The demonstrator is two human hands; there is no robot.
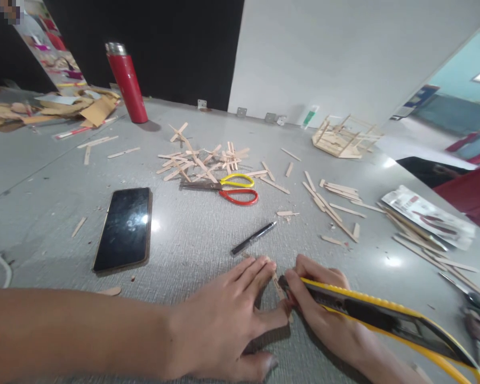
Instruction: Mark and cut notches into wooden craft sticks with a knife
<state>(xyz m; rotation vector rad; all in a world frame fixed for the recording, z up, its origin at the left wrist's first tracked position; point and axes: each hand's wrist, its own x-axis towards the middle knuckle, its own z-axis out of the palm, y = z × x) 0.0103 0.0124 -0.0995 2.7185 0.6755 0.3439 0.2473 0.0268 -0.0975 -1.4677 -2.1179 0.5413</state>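
Note:
My left hand (228, 314) lies near the front edge of the grey table (192, 240), fingers stretched out and pressing down a small wooden stick piece (279, 288). My right hand (324, 314) is closed round a yellow and black utility knife (384, 314), whose tip meets that stick piece between my two hands. A black pen (254, 238) lies just beyond my fingers.
A phone (124, 228) lies left of centre. Scissors with yellow and red handles (228, 189) rest by a heap of wooden sticks (200, 160). A red flask (126, 82) stands at the back, a stick frame (342, 137) far right, and packets with sticks (428, 218) on the right.

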